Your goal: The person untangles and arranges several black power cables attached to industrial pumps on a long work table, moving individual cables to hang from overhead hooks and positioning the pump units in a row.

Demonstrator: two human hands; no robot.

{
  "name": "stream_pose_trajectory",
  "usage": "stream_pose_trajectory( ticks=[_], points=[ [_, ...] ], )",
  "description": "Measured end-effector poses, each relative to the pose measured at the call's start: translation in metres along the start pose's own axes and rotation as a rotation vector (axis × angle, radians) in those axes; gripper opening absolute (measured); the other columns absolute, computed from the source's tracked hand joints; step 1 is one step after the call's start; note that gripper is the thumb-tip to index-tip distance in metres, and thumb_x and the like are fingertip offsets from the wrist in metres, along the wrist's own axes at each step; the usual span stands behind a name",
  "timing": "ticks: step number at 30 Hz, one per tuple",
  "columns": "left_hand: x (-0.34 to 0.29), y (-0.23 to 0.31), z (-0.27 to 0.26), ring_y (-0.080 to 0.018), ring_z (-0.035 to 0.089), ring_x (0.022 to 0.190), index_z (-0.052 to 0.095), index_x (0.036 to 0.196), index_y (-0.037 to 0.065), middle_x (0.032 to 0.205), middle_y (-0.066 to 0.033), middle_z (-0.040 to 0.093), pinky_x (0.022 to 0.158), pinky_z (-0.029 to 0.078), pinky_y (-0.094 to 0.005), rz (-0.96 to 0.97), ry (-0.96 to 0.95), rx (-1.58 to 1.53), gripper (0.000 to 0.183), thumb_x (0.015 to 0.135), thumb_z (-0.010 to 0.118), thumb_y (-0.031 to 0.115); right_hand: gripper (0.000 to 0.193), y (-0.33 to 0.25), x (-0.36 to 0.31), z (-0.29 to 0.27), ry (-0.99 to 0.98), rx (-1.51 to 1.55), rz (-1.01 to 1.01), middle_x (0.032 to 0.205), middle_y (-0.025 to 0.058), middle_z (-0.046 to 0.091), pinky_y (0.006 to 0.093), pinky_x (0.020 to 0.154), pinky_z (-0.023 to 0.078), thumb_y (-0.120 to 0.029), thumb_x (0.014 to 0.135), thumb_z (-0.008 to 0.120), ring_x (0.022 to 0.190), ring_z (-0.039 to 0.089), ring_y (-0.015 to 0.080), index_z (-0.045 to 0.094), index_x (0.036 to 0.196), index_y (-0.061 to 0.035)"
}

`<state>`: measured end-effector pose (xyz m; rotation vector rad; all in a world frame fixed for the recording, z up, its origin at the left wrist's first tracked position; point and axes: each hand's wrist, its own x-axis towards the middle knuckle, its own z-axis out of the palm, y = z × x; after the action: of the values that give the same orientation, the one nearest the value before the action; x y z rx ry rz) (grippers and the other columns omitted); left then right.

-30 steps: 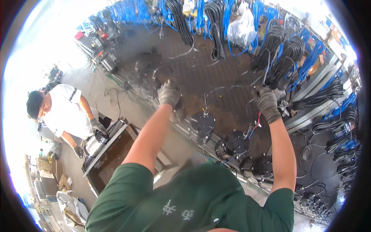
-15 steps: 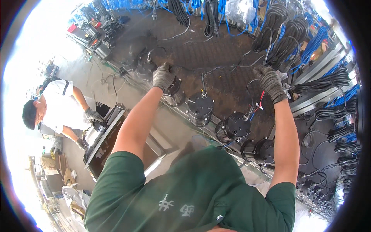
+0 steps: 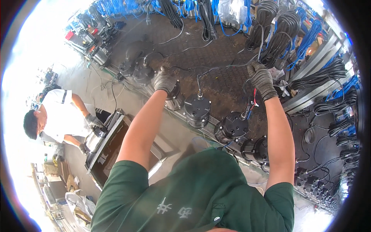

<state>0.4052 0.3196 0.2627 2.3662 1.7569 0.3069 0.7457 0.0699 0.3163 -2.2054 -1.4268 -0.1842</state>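
My left hand [image 3: 164, 80], in a grey knit glove, is closed above a black-topped metal motor [image 3: 174, 97]. A thin black cable [image 3: 222, 68] leads from its fingertips across the dark bench to my right hand [image 3: 261, 79]. That hand, gloved the same way, is closed on the cable beside hanging black cable coils [image 3: 288, 33]. Between my arms stand another motor [image 3: 198, 110] with a short upright lead and a third motor [image 3: 233, 125]. Red and blue wire ends [image 3: 254, 101] lie below my right hand. The left fingertips are partly hidden.
Blue cable bundles [image 3: 309, 40] and black coils line the bench's far and right edges, near a metal rail [image 3: 309, 92]. At left, a person in white [image 3: 63, 110] with gloved hands handles a metal cylinder [image 3: 94, 140] on a frame. More motors [image 3: 315, 185] stand at lower right.
My right hand has moved slightly left and a little nearer me, still gripping the cable. My left hand stays near the same motor. The whole view has shifted slightly.
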Motion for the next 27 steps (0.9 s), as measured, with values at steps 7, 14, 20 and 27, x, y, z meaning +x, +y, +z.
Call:
stream_pose_trajectory(
  ticks=[7,14,20,27],
  points=[
    [-0.03,-0.003,-0.018,-0.0394,0.06,0.13,0.036,0.16,0.01,0.142,-0.0181,0.064,0.114,0.044,-0.0498,0.083,-0.082,-0.079,0.109,0.074,0.085,0.057,0.027,-0.009,0.002,-0.012,-0.085,-0.082,0.11,0.102,0.0243,0.073,0.0529,0.085,0.058,-0.03,0.097,0.059,0.099,0.07,0.0446,0.071,0.105,-0.0076],
    [-0.013,-0.017,-0.008,-0.0384,0.064,0.12,0.049,0.148,0.01,0.124,-0.0185,0.069,0.105,0.049,-0.0493,0.279,0.025,0.034,0.096,0.07,0.087,0.051,0.029,-0.013,0.003,-0.009,-0.085,-0.119,0.125,0.104,0.0233,0.074,0.0524,0.086,0.058,-0.032,0.096,0.06,0.1,0.07,0.0439,0.072,0.107,-0.0084],
    [-0.007,-0.038,-0.01,-0.0382,0.064,0.115,0.056,0.14,0.012,0.112,-0.0164,0.072,0.101,0.049,-0.0489,0.405,-0.026,-0.089,0.07,0.079,0.08,0.036,0.026,-0.008,0.003,-0.002,-0.053,-0.071,0.109,0.1,0.0244,0.073,0.0526,0.083,0.058,-0.029,0.095,0.062,0.096,0.07,0.045,0.072,0.105,-0.0072],
    [0.007,-0.042,0.007,-0.0393,0.066,0.117,0.063,0.131,0.01,0.123,-0.0187,0.072,0.1,0.052,-0.0511,0.306,0.003,0.037,0.048,0.093,0.068,0.04,0.024,-0.008,0.001,0.0,-0.026,-0.071,0.083,0.099,0.0243,0.072,0.0533,0.083,0.057,-0.029,0.095,0.062,0.096,0.07,0.0455,0.069,0.104,-0.0078]
  ],
)
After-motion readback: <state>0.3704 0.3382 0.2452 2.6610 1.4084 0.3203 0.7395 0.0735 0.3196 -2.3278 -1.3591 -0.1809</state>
